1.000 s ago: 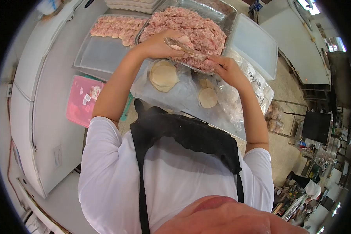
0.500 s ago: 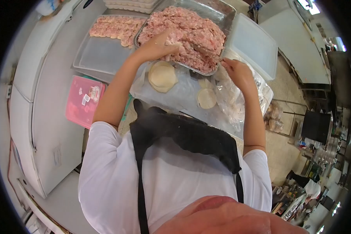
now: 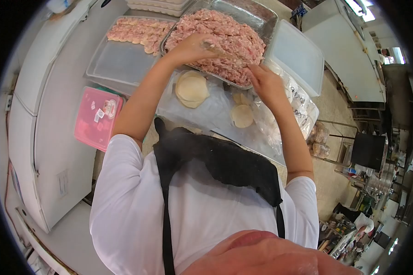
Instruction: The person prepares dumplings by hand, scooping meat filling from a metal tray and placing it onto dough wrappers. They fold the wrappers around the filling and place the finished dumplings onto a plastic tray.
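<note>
Over the near rim of the meat tray [image 3: 261,13], your left hand [image 3: 186,48] is closed on the stick [image 3: 222,52], tip at your right hand [image 3: 265,82]. Right's fingers curled; can't tell what they hold. Risk: overloaded tip drops mince [image 3: 229,30] onto wrappers [image 3: 192,88] below, they stick together.

Minced meat [image 3: 234,32] mottled pink and white, in a silver metal tray [image 3: 264,16]; spatula [image 3: 214,47] greyish, smeared pink; dumpling wrappers [image 3: 192,88] pale cream; lidded box [image 3: 96,118] bright pink with small white stickers; apron [image 3: 225,160] black over a white shirt [image 3: 124,215]; plastic bag [image 3: 303,98] clear with black handwriting; surface [image 3: 50,91] white.
</note>
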{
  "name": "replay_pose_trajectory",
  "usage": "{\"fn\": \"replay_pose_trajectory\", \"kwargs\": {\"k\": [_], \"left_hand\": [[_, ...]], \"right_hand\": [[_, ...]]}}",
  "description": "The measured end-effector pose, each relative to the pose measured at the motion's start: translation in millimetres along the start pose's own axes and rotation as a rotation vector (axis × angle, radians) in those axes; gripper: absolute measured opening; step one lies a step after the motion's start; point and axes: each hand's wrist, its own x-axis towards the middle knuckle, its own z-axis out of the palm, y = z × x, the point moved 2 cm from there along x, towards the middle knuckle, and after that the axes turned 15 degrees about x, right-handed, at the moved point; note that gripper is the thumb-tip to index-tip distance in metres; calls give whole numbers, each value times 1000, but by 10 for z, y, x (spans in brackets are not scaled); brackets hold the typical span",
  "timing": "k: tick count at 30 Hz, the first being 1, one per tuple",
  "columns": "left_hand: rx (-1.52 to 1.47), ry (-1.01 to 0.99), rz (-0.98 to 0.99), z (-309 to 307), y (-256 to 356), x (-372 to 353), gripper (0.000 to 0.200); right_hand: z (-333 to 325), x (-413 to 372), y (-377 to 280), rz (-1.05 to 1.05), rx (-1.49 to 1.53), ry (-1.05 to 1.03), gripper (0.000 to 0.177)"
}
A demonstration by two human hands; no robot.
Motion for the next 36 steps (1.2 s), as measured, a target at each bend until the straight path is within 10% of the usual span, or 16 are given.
{"fn": "replay_pose_trajectory", "kwargs": {"k": [6,9,18,21,27,36], "left_hand": [[-287,-296,-232,-109,49,-180,79],[-54,333,412,-165,203,-166,59],[-24,92,47,-78,153,-94,44],[-157,-106,203,-110,91,1,54],[-213,158,224,-226,68,-199,51],[-184,106,27,-618,-821,-553,63]], "right_hand": [[-387,-29,279,360,-173,-228,34],[-525,-142,122,276,361,-22,35],[-494,7,-405,57,91,-56,28],[-399,-26,-461,36,-42,-57,27],[-532,51,-537,0,276,23,29],[275,159,-337,559,707,37,31]]}}
